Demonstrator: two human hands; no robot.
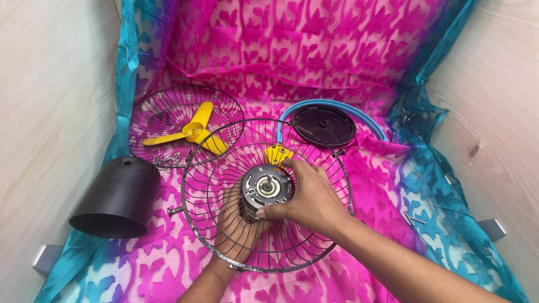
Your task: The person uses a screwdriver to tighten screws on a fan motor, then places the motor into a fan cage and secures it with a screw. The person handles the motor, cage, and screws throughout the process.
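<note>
Right hand (311,199) closed over the round metal fan motor (268,188), fingers wrapping its rim, at centre of the round wire fan guard (224,168). Left hand (238,224) under the guard, cupping the motor from below; how tightly it grips is hidden. Yellow three-blade propeller (193,133) in a second wire guard (163,112) at 10 o'clock; black plastic cone cover (118,196) at 9; black disc in a blue ring (324,124) at 1. All on pink patterned cloth (314,50).

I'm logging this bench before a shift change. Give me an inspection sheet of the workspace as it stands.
Surface: pink and blue patterned cloth over a pale wooden top.
Job's things: fan motor seated in a wire guard.
Clutter: second wire guard holding a yellow blade and small screws; black cone cover; dark disc in a blue ring.
Grippers: right hand grips the motor; left hand under the guard.
Cables: nothing seen.
Surroundings: nothing seen.
</note>
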